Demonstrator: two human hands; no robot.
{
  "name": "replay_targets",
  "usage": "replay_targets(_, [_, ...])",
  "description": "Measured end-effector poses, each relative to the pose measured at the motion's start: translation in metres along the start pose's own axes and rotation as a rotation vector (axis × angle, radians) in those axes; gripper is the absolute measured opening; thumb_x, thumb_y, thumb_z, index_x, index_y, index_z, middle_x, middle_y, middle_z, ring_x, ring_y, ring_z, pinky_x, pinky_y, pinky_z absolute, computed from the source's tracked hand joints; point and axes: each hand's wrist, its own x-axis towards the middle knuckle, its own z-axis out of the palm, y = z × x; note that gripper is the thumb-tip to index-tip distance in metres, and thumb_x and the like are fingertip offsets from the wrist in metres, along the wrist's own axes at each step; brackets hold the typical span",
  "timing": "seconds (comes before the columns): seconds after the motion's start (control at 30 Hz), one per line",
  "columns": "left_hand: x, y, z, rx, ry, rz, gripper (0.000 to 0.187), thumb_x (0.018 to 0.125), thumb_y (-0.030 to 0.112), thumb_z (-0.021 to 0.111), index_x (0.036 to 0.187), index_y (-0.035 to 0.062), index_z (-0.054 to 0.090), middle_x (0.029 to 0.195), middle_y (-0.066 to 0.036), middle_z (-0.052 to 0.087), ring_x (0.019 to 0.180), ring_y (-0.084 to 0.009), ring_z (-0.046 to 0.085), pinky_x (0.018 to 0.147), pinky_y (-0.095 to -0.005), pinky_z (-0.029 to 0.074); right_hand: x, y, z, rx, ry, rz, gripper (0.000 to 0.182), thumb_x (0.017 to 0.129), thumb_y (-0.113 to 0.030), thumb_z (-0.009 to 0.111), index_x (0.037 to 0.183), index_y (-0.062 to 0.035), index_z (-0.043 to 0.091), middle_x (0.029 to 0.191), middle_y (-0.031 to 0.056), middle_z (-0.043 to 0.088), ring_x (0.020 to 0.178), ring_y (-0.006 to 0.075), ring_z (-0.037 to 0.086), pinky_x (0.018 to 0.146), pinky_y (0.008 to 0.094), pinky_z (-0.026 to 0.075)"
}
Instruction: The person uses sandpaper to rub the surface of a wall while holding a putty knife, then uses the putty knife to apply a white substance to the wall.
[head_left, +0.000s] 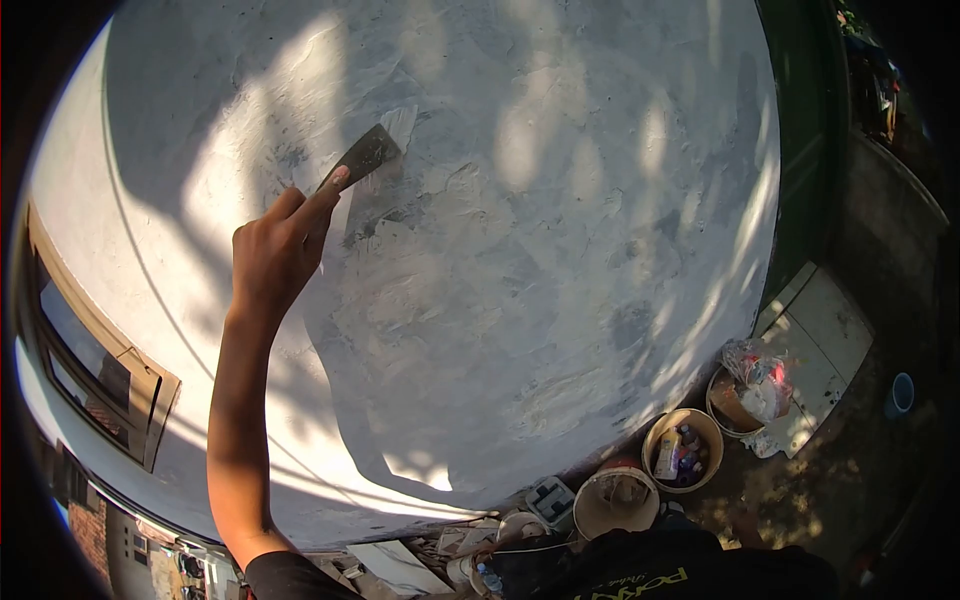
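Note:
My left hand (pixel 285 245) is raised against the white plastered wall (pixel 560 240) in the upper left part of the view. It is closed round a flat, dark putty knife (pixel 370 155). The blade points up and right, its broad edge at the wall beside a pale smear. Rough patches and ridges of plaster surround the blade. My right hand cannot be made out; a dim brownish patch beside the dark shirt at the bottom is unclear.
Buckets (pixel 615 500) line the wall's foot; one (pixel 683 450) holds bottles, another (pixel 735 402) plastic bags. Broken tiles (pixel 400 568) lie at bottom left. A framed window (pixel 95 360) is at left, a green door (pixel 805 130) and a blue cup (pixel 901 393) at right.

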Motion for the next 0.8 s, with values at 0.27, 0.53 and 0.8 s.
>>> replay_targets(0.27, [0.017,0.003,0.007,-0.017,0.07,0.053,0.043,0.09,0.014,0.067,0.13,0.031,0.064,0.067,-0.001,0.05,0.048,-0.0171,0.049,0.045,-0.033,0.046,0.001,-0.05,-0.022,-0.233,-0.013,0.018,0.044,0.095,-0.037,0.051,0.11,0.0033,0.064,0.101,0.0267,0.067,0.096,0.0419,0.066,0.082,0.051,0.051])
replay_targets(0.53, [0.023,0.002,0.002,-0.005,0.004,0.045,0.047,0.089,0.009,0.068,0.131,0.028,0.064,0.068,-0.003,0.054,0.05,-0.0189,0.052,0.049,-0.0351,0.046,0.005,-0.068,-0.023,0.108,0.126,0.122,0.067,0.103,-0.053,0.032,0.116,0.0078,0.057,0.105,0.0327,0.062,0.101,0.0506,0.059,0.083,0.0544,0.047])
replay_targets(0.8, [0.025,-0.001,0.003,0.033,0.035,0.1,0.046,0.089,0.013,0.068,0.131,0.031,0.063,0.067,-0.001,0.048,0.048,-0.0168,0.047,0.044,-0.0333,0.044,0.039,-0.028,-0.001,-0.014,0.01,0.224,0.069,0.102,-0.055,0.031,0.112,0.0064,0.061,0.106,0.031,0.064,0.1,0.048,0.061,0.083,0.0543,0.048])
